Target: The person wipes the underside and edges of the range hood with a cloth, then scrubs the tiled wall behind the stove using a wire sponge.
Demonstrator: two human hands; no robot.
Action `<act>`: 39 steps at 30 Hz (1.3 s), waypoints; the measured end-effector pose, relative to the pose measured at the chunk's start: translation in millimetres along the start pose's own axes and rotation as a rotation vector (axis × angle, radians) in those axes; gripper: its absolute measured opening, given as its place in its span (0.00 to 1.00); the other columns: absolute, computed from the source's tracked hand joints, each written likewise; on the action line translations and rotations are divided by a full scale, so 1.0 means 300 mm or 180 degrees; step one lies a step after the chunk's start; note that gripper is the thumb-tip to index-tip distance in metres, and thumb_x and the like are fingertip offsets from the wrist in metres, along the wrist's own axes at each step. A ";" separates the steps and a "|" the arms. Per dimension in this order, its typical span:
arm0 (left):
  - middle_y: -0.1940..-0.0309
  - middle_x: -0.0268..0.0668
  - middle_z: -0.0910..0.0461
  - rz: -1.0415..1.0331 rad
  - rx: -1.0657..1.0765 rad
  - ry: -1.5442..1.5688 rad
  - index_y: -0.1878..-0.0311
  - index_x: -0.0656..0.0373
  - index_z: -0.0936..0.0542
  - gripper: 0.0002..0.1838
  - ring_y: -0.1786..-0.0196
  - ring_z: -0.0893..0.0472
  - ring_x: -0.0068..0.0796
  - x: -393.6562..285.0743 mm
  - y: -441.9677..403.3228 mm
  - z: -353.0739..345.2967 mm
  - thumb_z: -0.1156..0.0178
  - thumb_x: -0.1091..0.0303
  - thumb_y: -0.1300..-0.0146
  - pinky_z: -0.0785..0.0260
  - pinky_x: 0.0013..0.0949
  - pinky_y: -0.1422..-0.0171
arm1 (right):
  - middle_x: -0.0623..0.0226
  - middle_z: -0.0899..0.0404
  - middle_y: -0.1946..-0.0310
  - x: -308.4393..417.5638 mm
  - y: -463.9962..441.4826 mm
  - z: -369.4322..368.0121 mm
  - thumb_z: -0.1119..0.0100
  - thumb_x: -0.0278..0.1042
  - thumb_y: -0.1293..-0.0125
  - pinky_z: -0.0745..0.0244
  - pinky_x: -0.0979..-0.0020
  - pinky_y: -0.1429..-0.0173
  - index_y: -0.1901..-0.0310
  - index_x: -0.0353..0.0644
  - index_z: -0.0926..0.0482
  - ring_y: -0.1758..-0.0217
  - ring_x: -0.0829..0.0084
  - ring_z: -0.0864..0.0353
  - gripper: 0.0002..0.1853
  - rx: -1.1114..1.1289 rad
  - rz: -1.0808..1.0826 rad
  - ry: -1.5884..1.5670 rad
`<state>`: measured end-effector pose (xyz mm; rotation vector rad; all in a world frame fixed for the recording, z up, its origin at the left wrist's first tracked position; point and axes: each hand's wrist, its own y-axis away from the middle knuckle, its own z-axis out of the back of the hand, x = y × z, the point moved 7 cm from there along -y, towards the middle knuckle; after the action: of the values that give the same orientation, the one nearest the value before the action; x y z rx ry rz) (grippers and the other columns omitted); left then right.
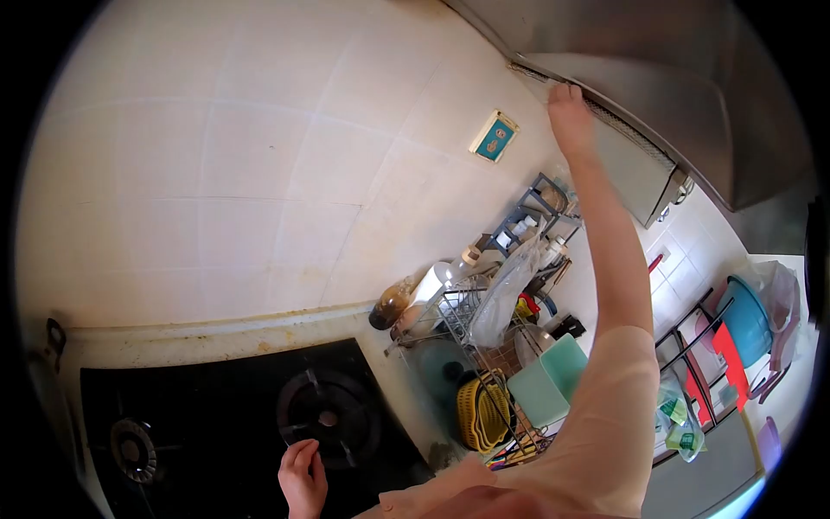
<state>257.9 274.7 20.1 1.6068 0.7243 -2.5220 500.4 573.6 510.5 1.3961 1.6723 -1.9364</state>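
Observation:
My right hand (571,112) is raised high on the right, its fingers curled against the lower edge of the metal range hood (640,82). What lies under those fingertips is hidden. A pale cabinet panel (635,169) with a perforated strip sits just beside this hand. Low in the view, my left hand (303,478) hovers over the black gas stove (225,406), fingers bent together and nothing visible in them. The nearest burner (328,419) is just above and right of it; a second burner (131,451) is at the left.
A wire dish rack (454,316) beside the stove holds a pale green container (540,381), a yellow basket (482,413) and a plastic bag (510,290). Bottles (395,303) stand by the wall. A blue basin (745,322) rests on a rack at right. A green-and-cream plate (494,137) is on the wall.

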 end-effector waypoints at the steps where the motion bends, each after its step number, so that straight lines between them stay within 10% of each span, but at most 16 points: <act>1: 0.62 0.44 0.21 0.0024 0.0025 0.0057 0.63 0.67 0.21 0.08 0.62 0.20 0.40 0.002 0.003 -0.003 0.44 0.82 0.46 0.28 0.32 0.61 | 0.64 0.29 0.67 -0.023 0.021 0.022 0.47 0.24 0.48 0.22 0.72 0.58 0.67 0.36 0.25 0.56 0.69 0.27 0.06 -0.0010 0.0011 -0.0051; 14: 0.63 0.43 0.21 0.0194 0.0041 0.0418 0.63 0.66 0.20 0.08 0.63 0.20 0.41 0.071 -0.015 -0.004 0.43 0.82 0.48 0.27 0.34 0.59 | 0.62 0.29 0.59 -0.067 0.184 0.255 0.49 0.27 0.42 0.25 0.62 0.58 0.58 0.34 0.26 0.56 0.58 0.25 0.11 0.0213 0.0116 -0.0746; 19: 0.62 0.45 0.21 0.0164 0.0019 0.0064 0.63 0.67 0.21 0.08 0.62 0.20 0.41 0.075 -0.034 -0.042 0.43 0.83 0.47 0.27 0.32 0.61 | 0.59 0.22 0.62 -0.020 0.198 -0.429 0.46 0.34 0.36 0.27 0.69 0.63 0.55 0.36 0.27 0.62 0.60 0.20 0.12 0.0943 -0.3493 -0.3659; 22: 0.62 0.44 0.21 0.0353 0.0112 -0.0178 0.64 0.67 0.21 0.07 0.63 0.20 0.40 0.037 -0.036 -0.047 0.43 0.82 0.46 0.28 0.31 0.64 | 0.58 0.22 0.60 0.057 0.163 -0.509 0.40 0.32 0.39 0.29 0.72 0.67 0.55 0.34 0.28 0.60 0.65 0.19 0.15 -0.0457 -0.5130 -0.6026; 28: 0.63 0.43 0.21 0.0289 0.0068 -0.0204 0.64 0.66 0.20 0.07 0.64 0.20 0.39 0.005 -0.040 -0.063 0.42 0.81 0.46 0.28 0.32 0.65 | 0.45 0.33 0.48 0.053 -0.011 -0.487 0.61 0.16 0.35 0.23 0.69 0.43 0.48 0.21 0.39 0.46 0.55 0.26 0.14 -0.1394 -0.5067 -0.7905; 39: 0.63 0.45 0.20 -0.0030 0.0067 -0.0293 0.65 0.67 0.20 0.06 0.62 0.20 0.41 0.020 0.025 0.018 0.43 0.83 0.47 0.27 0.33 0.58 | 0.45 0.32 0.48 -0.241 0.212 -0.305 0.62 0.15 0.35 0.25 0.70 0.40 0.47 0.20 0.39 0.43 0.55 0.29 0.16 -0.1484 -0.4174 -0.8362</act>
<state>253.0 267.0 14.0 1.4855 0.6991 -2.5988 627.8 603.3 533.9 -2.1531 0.6935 -1.1579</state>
